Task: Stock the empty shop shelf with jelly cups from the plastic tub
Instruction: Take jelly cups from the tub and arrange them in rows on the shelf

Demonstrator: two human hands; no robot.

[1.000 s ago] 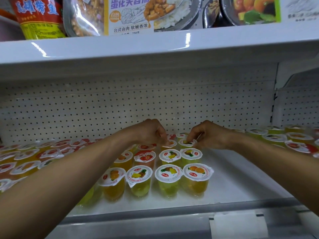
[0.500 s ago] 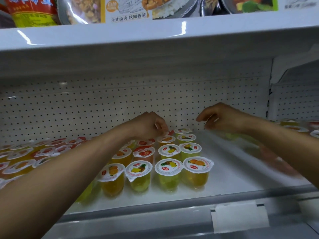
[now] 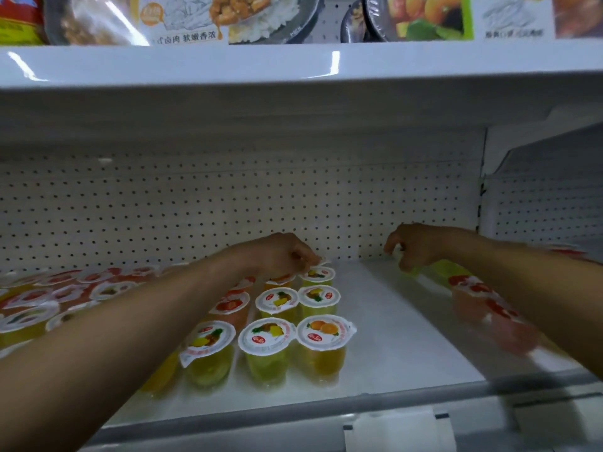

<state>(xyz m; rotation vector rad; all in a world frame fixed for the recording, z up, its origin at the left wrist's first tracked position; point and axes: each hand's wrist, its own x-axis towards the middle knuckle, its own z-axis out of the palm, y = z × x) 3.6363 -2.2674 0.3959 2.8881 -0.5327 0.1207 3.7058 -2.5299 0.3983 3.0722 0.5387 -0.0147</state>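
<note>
Jelly cups (image 3: 267,350) with white fruit-printed lids stand in short rows on the white shelf (image 3: 391,340). My left hand (image 3: 284,256) reaches over them to the back row and pinches the lid edge of the rearmost jelly cup (image 3: 318,276). My right hand (image 3: 416,246) hovers above the bare shelf to the right, its fingers loosely curled and holding nothing. More cups with red lids (image 3: 65,291) crowd the shelf's left side. Blurred cups (image 3: 470,288) lie under my right forearm; whether a tub holds them I cannot tell.
A white pegboard (image 3: 228,203) closes the back of the shelf. The upper shelf (image 3: 293,66) hangs low overhead and carries packaged ready meals (image 3: 228,17). A white price-label strip (image 3: 398,430) sits on the shelf's front rail.
My right hand has let go of a back-row cup and moved up and to the right, away from the rows. My left hand has stayed at the rearmost cup.
</note>
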